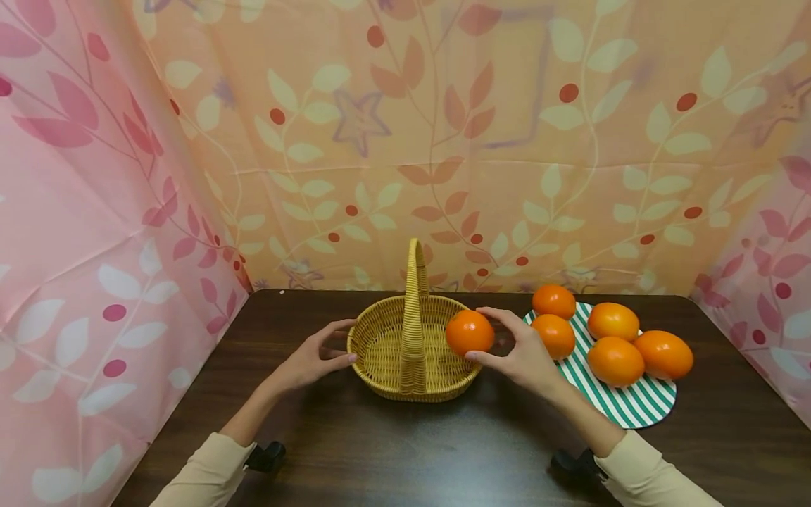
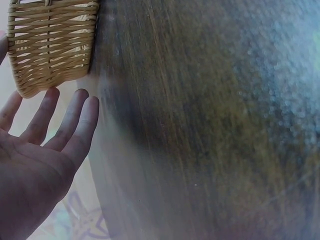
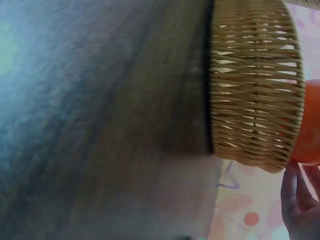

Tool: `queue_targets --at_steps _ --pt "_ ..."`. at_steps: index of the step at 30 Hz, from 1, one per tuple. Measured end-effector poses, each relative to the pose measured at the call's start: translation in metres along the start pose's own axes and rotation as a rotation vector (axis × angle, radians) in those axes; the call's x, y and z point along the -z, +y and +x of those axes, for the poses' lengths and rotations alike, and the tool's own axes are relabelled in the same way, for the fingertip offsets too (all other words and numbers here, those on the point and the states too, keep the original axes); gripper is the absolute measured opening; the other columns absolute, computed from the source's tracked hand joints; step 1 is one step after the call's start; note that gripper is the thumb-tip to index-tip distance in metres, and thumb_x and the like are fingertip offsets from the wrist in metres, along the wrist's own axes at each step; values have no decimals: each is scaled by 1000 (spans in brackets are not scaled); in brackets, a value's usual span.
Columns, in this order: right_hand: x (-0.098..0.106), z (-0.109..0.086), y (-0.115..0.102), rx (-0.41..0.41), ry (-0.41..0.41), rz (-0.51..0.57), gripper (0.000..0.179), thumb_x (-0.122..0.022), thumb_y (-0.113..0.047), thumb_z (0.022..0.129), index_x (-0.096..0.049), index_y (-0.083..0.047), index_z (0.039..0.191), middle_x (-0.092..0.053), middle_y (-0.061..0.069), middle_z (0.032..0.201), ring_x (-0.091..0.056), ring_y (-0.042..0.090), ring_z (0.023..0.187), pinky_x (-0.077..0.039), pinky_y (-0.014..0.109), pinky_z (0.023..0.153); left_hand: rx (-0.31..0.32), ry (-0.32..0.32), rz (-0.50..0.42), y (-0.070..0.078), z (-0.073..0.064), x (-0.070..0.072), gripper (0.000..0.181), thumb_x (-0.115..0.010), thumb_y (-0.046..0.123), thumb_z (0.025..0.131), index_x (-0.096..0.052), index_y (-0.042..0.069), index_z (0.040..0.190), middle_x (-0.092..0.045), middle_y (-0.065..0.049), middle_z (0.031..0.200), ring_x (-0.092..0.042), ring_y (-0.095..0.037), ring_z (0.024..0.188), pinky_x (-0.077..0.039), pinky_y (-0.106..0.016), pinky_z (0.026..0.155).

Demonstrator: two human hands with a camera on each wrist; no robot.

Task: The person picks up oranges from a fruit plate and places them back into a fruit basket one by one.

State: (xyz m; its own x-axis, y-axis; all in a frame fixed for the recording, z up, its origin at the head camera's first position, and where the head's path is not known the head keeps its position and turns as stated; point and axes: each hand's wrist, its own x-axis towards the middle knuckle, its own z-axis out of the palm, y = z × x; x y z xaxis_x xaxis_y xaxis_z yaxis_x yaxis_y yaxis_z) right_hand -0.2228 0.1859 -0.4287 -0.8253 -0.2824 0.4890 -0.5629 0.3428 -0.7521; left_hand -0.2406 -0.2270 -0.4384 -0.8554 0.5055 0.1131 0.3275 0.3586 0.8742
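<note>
Right hand (image 1: pixel 527 353) around an orange (image 1: pixel 470 332) at the wicker basket (image 1: pixel 414 341)

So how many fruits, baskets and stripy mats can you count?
Round, bright orange fruits: 6
Yellow oval wicker basket with an arched handle: 1
Rounded green-and-white striped mat: 1
Total: 8

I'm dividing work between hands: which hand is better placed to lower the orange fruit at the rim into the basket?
Probably the right hand: it holds the orange fruit at the right rim of the basket, while the left hand is at the opposite side.
</note>
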Motion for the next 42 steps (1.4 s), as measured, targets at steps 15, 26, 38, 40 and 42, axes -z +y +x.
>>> queue_targets --at_steps 15,26,38,40,42 --pt "-13 -2 6 128 -41 -165 71 -95 -27 73 -62 -13 135 -64 -1 122 -58 14 94 -53 44 72 -10 -1 0 -1 0 0 65 -68 15 100 -36 7 156 -47 -30 141 -61 -43 114 -56 -40 86" --pt "5 0 -2 81 -40 -77 43 -87 -11 82 -68 -11 121 -68 4 110 -67 29 93 -58 36 73 -31 7 19 2 1 0 65 -70 15 99 -37 4 155 -47 -28 142 -56 -47 120 -54 -46 91" --pt "36 -8 -5 59 -14 -76 32 -83 -3 85 -69 -12 113 -69 -2 103 -66 18 87 -58 31 72 2 3 17 0 -1 0 67 -70 19 99 -37 9 156 -50 -26 139 -62 -40 116 -56 -39 88" --pt "43 -11 -6 36 -11 -90 32 -83 -4 86 -69 -13 114 -69 -5 104 -67 16 88 -57 29 74 6 4 22 0 -1 0 67 -70 20 99 -37 10 156 -50 -25 139 -62 -39 115 -56 -39 89" --pt "50 -14 -6 23 -5 -100 33 -82 -2 86 -69 -12 114 -69 -2 104 -67 16 88 -57 26 76 2 5 23 0 -1 1 67 -70 20 99 -37 10 156 -50 -25 139 -61 -40 116 -55 -40 89"
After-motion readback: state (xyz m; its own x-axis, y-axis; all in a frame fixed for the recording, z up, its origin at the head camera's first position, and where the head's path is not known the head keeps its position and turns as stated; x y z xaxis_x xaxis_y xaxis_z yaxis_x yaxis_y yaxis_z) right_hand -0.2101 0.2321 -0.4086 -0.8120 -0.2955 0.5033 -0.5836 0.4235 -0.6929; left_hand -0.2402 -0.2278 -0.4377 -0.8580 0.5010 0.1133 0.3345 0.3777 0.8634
